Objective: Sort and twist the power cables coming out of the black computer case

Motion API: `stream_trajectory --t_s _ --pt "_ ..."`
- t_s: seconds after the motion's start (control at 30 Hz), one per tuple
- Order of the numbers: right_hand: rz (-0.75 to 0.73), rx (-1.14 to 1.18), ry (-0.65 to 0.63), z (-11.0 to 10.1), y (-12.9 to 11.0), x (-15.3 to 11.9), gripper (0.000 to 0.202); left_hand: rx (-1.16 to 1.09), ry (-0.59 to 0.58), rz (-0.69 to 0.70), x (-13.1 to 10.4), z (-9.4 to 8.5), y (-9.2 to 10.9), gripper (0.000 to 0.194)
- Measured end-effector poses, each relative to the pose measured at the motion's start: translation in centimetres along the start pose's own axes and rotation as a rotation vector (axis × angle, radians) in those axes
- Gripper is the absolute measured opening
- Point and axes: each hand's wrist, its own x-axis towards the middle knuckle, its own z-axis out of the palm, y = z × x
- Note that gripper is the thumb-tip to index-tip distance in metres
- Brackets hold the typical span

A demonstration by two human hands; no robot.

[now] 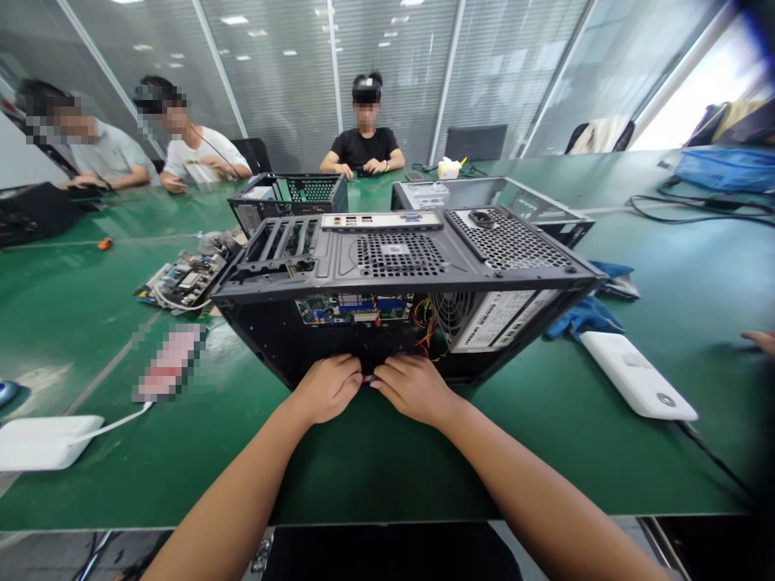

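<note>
A black computer case (339, 278) stands on the green table with its open side toward me. Inside show a motherboard (320, 311), red and yellow wires, and a power supply (500, 320) with a fan at the right. At the case's lower front edge, my left hand (330, 387) has its fingers closed on a small bundle of colored wires (368, 378). Close beside it, my right hand (415, 389) pinches the other end of the same wires. Both hands' fingertips are partly hidden.
Behind stand two more open cases (291, 190) (514, 194). Left lie a circuit board (187, 278), a phone and a white power bank (52, 442); right, another white device (635, 375) and blue gloves (587, 315). Three people sit across; a person's fingers (760, 341) show far right.
</note>
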Motion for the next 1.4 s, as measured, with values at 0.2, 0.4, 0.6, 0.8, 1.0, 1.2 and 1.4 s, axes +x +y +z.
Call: stream_trajectory --t_s 0.2,0.4,0.6,0.8,1.0,1.2,1.4 --pt "0.043 0.026 -0.038 0.15 -0.04 -0.01 0.032 0.065 0.062 0.069 0.21 -0.18 0.16 0.023" --pt "0.039 0.053 -0.063 -0.21 0.03 0.05 0.033 0.136 0.089 0.099 0.19 -0.11 0.06 0.022" --pt "0.059 0.086 -0.063 -0.21 0.02 0.08 0.033 0.15 0.097 0.096 0.2 -0.1 0.17 0.021" --pt "0.071 0.047 -0.085 0.31 0.16 -0.09 0.031 0.118 0.047 0.064 0.31 0.03 0.04 0.02" --pt "0.062 0.031 -0.088 0.23 0.13 -0.08 0.031 0.092 0.048 0.056 0.21 0.15 0.07 0.021" --pt "0.052 0.034 -0.093 0.1 0.1 0.01 0.032 0.16 0.074 0.073 0.27 0.16 0.01 0.019" --pt "0.07 0.079 -0.099 -0.05 0.14 0.04 0.033 0.195 0.092 0.082 0.27 0.12 0.1 0.019"
